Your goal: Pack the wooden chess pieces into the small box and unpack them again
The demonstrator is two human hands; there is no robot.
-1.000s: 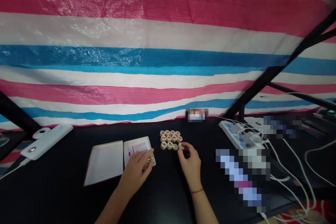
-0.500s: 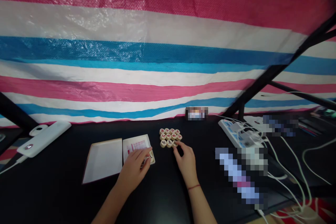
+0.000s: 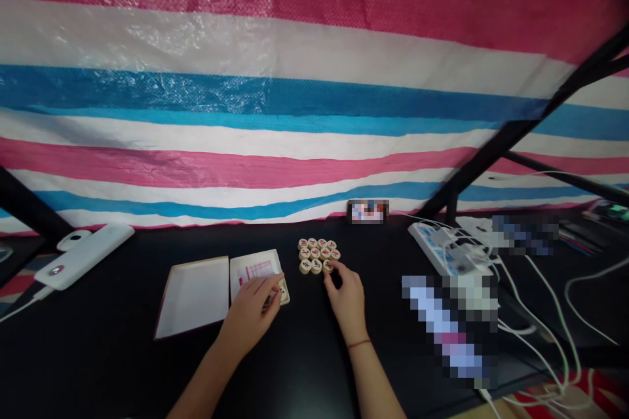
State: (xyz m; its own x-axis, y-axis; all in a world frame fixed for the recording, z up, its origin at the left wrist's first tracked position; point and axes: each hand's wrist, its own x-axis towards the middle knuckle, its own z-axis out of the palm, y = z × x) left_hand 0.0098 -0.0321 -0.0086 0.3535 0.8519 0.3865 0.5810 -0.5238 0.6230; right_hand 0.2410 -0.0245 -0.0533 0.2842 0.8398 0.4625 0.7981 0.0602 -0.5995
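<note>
Several round Chinese chess pieces (image 3: 315, 253) lie on the black table in rows, the back two rows marked in red and the front row in black. My right hand (image 3: 348, 294) has thumb and forefinger closed on the Chinese chess piece (image 3: 327, 266) at the right end of the front row. To the left, my left hand (image 3: 253, 308) is over the white tray (image 3: 271, 256), its fingers bent together. What they hold, if anything, is hidden. A few pieces (image 3: 282, 291) and a red-printed sheet (image 3: 255, 271) show in the tray.
An open box lid (image 3: 194, 298) lies left of the tray. A white power bank-like device (image 3: 86, 258) with a cable is farther left. At right are a power strip (image 3: 432, 245), cables and blurred items. A striped sheet (image 3: 275, 150) hangs behind.
My right thumb and forefinger have settled around the end piece of the front row. My left hand stays over the tray, almost unmoved.
</note>
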